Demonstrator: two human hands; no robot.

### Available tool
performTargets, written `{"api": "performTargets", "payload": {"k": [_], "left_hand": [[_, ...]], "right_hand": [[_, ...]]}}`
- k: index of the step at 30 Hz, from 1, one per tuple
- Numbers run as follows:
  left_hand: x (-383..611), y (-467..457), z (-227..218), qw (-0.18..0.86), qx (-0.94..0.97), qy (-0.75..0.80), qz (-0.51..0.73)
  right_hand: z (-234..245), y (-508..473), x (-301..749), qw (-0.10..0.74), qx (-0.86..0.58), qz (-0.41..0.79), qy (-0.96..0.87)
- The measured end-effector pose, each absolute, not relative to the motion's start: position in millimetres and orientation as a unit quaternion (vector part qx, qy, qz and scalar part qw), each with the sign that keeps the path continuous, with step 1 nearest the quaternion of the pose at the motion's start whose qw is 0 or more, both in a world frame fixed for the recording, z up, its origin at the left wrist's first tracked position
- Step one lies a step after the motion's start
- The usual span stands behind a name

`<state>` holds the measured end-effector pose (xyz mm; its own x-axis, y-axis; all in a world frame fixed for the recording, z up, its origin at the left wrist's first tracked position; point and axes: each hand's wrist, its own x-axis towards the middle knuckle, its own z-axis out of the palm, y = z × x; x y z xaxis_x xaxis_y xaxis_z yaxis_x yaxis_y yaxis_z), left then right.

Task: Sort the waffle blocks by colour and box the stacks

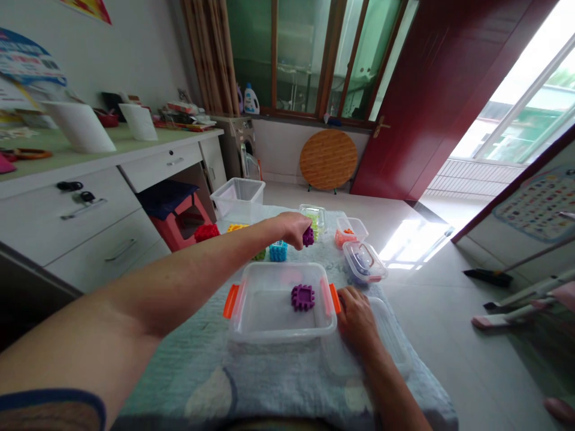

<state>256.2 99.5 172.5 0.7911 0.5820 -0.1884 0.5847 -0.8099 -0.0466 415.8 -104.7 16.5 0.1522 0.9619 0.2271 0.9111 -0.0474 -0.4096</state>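
Observation:
My left hand [294,228] reaches far across the table, fingers closed on a purple toy block [308,236]. In front of me stands a clear plastic box with orange clips [251,326], and a second purple block [302,297] lies inside it. My right hand [356,316] rests by the box's right side, fingers curled against the right orange clip [335,297], on top of a clear lid [390,341]. A blue block [278,251], a green one [260,255], a yellow one [236,227] and a red one [206,232] sit beyond the box.
Small clear containers [363,262] with coloured pieces stand at the table's far right, next to a large empty tub [238,197]. White drawers [90,221] and a red stool [179,218] are at left. A mop [521,296] lies on the floor at right.

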Motion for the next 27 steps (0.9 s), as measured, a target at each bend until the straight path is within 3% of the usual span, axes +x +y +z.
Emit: {"api": "performTargets", "payload": {"k": [6, 13, 27], "left_hand": [[208, 47, 187, 0.036, 0.963, 0.249, -0.098], [177, -7, 151, 0.095, 0.944, 0.247, -0.197], [196, -6, 105, 0.132, 0.921, 0.249, -0.27]], "right_hand": [[18, -105, 416, 0.233, -0.716, 0.054, -0.656], [11, -103, 419, 0.233, -0.713, 0.048, -0.66], [9, -102, 422, 0.235, -0.708, 0.043, -0.665]]}}
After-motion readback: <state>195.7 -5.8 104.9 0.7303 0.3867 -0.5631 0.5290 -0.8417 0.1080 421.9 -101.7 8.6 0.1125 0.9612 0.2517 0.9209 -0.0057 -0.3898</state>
